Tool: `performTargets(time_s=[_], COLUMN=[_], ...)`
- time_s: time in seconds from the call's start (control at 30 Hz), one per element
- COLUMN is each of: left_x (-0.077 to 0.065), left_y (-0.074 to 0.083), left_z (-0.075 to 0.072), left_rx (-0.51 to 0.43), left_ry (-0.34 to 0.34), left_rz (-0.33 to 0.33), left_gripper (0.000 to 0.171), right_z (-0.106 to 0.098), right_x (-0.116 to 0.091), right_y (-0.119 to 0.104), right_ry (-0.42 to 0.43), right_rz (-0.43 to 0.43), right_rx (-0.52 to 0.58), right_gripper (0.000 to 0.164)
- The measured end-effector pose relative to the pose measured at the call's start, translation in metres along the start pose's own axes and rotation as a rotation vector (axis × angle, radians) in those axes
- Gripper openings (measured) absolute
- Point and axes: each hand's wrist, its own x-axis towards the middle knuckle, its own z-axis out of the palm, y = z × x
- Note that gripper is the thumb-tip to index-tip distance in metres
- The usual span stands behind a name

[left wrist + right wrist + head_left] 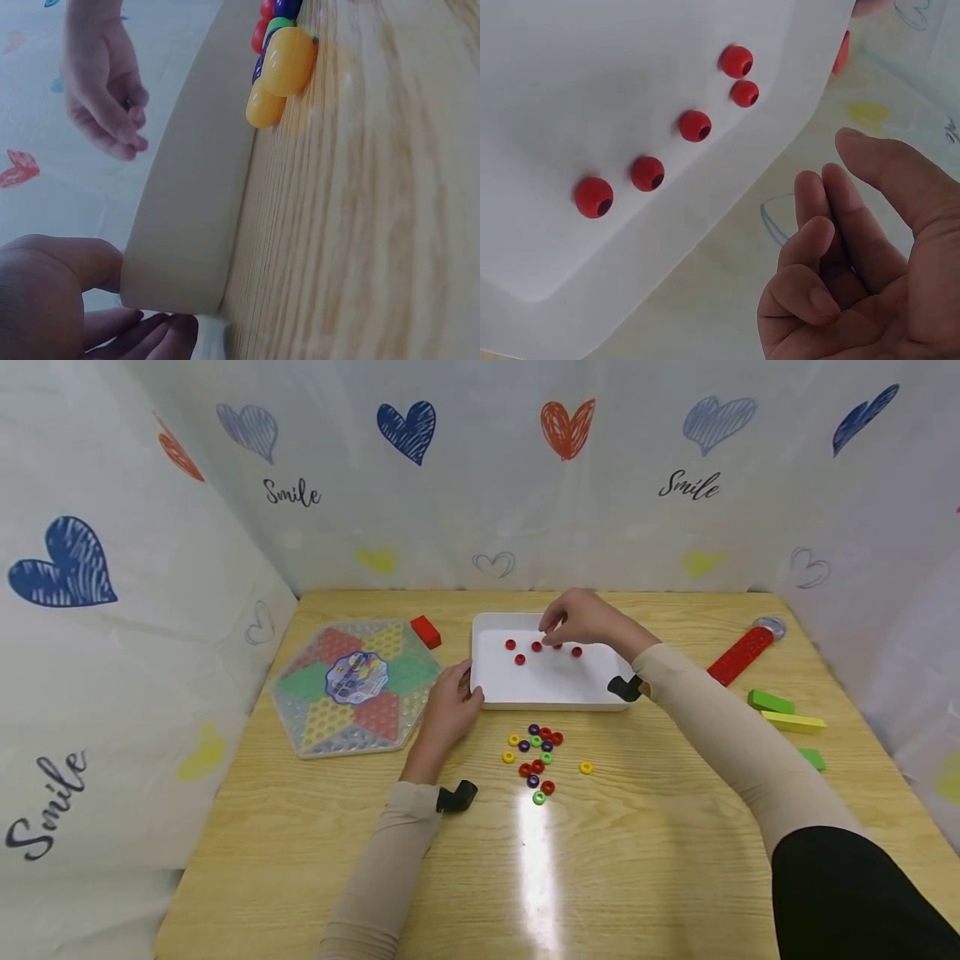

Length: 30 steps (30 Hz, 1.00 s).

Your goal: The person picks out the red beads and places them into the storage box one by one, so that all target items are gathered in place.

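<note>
A white tray [551,687] lies on the table with several red beads [695,126] spread inside. At its left edge my left hand [453,702] grips the rim; in the left wrist view, the thumb and fingers [174,337] sit around the tray's corner. Over the tray's far right part hovers my right hand [585,617], its fingers loosely bent. The right wrist view shows no bead between that thumb and the fingertips [810,184]. In front of the tray is a loose group of red, yellow, green and purple beads [537,767].
To the left lies a hexagonal game board [405,693] with coloured star points, and a red block [426,632] beside it. On the right are a red strip-like object [741,656], a green block [770,702] and a yellow block [793,722]. One yellow bead [586,767] lies apart.
</note>
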Motion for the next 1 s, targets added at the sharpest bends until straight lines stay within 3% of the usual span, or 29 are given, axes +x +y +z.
performTargets(time_s=[0.23, 0.57, 0.83, 1.0], left_x=[-0.001, -0.002, -0.003, -0.003], left_y=[0.001, 0.002, 0.003, 0.002], left_z=[-0.001, -0.002, -0.003, 0.0], left_rx=[0.029, 0.047, 0.042, 0.028], left_ry=[0.004, -0.004, 0.014, 0.012], left_rz=[0.004, 0.002, 0.008, 0.027], left_gripper=[0.057, 0.058, 0.058, 0.058], right_z=[0.007, 0.035, 0.073, 0.09], right_x=[-0.038, -0.092, -0.113, -0.119], right_y=[0.007, 0.006, -0.003, -0.003], right_ry=[0.044, 0.107, 0.106, 0.061], right_rz=[-0.037, -0.083, -0.101, -0.055], right_rx=[0.012, 0.017, -0.017, -0.019], right_gripper=[0.018, 0.016, 0.012, 0.017])
